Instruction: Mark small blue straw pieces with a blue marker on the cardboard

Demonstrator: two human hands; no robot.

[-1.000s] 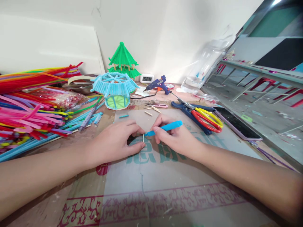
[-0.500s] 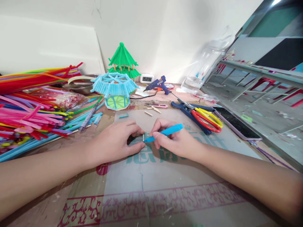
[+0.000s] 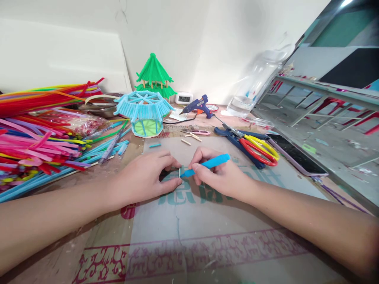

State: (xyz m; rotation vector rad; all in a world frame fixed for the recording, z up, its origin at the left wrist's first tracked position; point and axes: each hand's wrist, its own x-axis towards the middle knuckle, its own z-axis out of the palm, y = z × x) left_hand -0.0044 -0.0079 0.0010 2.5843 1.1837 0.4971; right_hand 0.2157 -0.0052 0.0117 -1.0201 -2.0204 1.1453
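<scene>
My left hand [image 3: 151, 173] rests on the mat and pinches a short wooden stick [image 3: 179, 172] between thumb and fingertip. In my right hand [image 3: 216, 173] is a blue marker pen [image 3: 211, 162], its tip touching or very near the stick's right side. Beyond the hands lie a short blue-coloured stick [image 3: 155, 145] and several plain cut sticks [image 3: 195, 137]. Behind them stands a light-blue pipe-cleaner pavilion model [image 3: 144, 112], with a green tiered-roof model [image 3: 153, 73] at its back.
Bundles of coloured pipe cleaners [image 3: 38, 146] fill the left side. At the back are a small digital clock [image 3: 184, 97], a glue gun [image 3: 197, 105] and a clear plastic bottle [image 3: 251, 86]. Red-and-yellow-handled scissors [image 3: 258, 150], dark-blue-handled pliers [image 3: 242, 148] and a phone [image 3: 297, 154] lie at right.
Almost nothing differs. The marker and my right hand have shifted very slightly; my left hand keeps its pinch on the stick.
</scene>
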